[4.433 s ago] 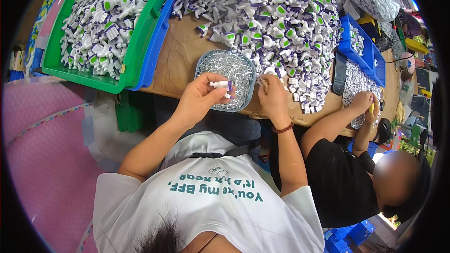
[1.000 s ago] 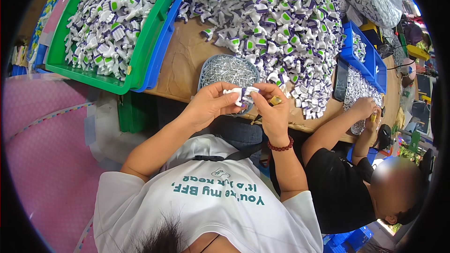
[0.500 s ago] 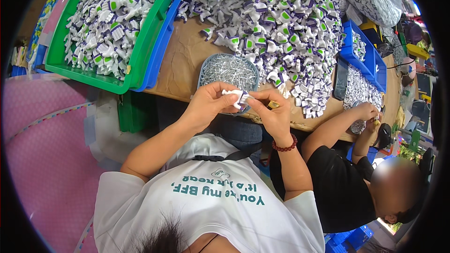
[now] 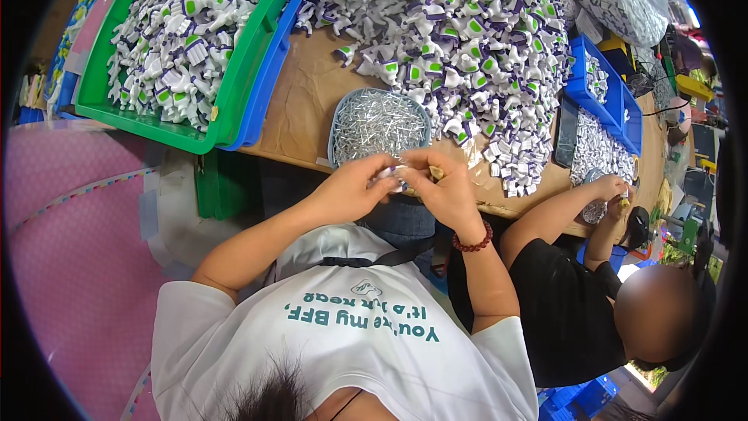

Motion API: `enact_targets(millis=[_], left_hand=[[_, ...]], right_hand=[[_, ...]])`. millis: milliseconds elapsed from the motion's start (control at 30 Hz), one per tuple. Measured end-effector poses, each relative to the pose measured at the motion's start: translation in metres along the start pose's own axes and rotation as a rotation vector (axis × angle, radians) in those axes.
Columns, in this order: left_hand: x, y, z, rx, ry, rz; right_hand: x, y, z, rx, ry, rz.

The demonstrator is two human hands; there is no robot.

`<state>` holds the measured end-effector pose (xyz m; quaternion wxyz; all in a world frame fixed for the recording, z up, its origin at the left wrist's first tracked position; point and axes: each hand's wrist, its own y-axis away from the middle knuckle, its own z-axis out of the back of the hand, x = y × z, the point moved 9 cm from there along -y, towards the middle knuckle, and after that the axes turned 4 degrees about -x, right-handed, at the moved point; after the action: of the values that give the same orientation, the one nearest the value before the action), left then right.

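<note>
Much here is pointing to a workshop for handwork. A great heap of small white, purple and green parts is covering much of the table, and a green crate is holding more at the left end. Metal pins are filling a bowl by the near edge, where the left hand and right hand are pinching a small white part. Farther right along that edge, a co-worker is sitting, both hands working beside another heap.

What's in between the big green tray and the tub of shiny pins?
In the head view, a blue tray sticks out beside the green one, then comes brown tabletop.
</note>
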<state>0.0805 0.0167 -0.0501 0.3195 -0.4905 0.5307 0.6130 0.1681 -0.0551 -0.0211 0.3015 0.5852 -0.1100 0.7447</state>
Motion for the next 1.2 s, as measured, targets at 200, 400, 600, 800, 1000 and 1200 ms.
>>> enact_targets(millis=[200,400,600,800,1000,1200], left_hand=[[0.026,0.000,0.003,0.064,0.319,0.207],[0.008,-0.002,0.004,0.057,0.509,0.163],[0.003,0.004,-0.004,0.144,0.448,0.132],[-0.007,0.017,-0.014,0.272,0.388,0.107],[-0.008,0.024,-0.008,0.169,0.307,0.048],[-0.009,0.028,0.001,0.073,0.097,-0.042]], right_hand=[[0.038,-0.002,0.018,-0.081,0.272,0.344],[0.022,0.022,-0.022,0.301,0.129,0.001],[0.029,0.019,-0.025,0.270,0.000,0.021],[0.017,0.024,-0.029,0.322,-0.178,-0.047],[0.023,0.019,-0.030,0.258,-0.146,0.074],[0.011,0.020,-0.036,0.244,-0.158,0.111]])
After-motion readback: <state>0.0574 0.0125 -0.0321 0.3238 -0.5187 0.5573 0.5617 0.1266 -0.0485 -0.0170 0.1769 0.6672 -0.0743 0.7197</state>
